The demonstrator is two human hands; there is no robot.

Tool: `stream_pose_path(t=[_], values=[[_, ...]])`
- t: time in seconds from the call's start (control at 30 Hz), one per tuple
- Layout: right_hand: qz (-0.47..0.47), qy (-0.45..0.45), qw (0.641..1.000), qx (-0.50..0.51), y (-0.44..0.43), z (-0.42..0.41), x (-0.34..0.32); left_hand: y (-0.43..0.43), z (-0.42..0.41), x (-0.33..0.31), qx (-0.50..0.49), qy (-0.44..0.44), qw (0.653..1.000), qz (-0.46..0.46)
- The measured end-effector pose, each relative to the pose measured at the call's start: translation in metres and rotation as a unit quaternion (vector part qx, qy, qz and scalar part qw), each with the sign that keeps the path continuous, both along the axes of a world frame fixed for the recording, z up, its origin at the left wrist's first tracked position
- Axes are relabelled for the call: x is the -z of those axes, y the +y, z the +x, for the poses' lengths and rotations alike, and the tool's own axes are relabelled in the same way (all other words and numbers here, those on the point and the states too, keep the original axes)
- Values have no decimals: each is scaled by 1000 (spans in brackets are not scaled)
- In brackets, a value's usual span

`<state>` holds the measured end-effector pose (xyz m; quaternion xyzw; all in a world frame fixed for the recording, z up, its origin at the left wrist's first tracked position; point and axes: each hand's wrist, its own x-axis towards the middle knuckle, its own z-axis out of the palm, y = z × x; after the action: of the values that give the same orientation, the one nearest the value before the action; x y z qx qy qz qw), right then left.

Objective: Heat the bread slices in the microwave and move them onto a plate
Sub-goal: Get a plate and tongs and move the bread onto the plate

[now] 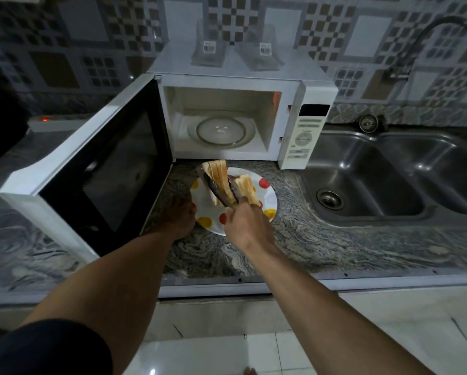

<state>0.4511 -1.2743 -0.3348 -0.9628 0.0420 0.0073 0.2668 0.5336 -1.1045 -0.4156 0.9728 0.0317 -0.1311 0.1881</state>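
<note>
Right hand [244, 226]: clenched on tongs [221, 192] that pinch a bread slice [217, 174] above the plate.
Left hand [179, 217]: fingers resting against the plate [267, 197] rim; whether it actually grips, cannot tell.
Bread: one slice in the tongs, another [244, 188] lying on the plate just beyond the right hand; light, soft, tears easily, so pinch mid-slice gently.
Microwave [254, 85]: farther ahead on the bench [294, 239], door open, turntable bare.

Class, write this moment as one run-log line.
right hand: tongs gripping bread slices over plate | left hand: at plate edge | microwave: door open, empty
</note>
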Motion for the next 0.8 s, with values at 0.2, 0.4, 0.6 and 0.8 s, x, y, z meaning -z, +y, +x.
stream_pose_path(t=[0.2,0.4,0.6,0.8], values=[[-9,17,1000,11,-3,-4,9,5,5,5,-11,34,999,-7],[-25,8,1000,5,-3,-4,19,4,7,5,-2,48,999,-9],[-30,10,999,5,-6,-8,24,3,7,8,-18,40,999,-13],[-28,20,999,29,-4,5,20,7,12,16,-24,38,999,-15]])
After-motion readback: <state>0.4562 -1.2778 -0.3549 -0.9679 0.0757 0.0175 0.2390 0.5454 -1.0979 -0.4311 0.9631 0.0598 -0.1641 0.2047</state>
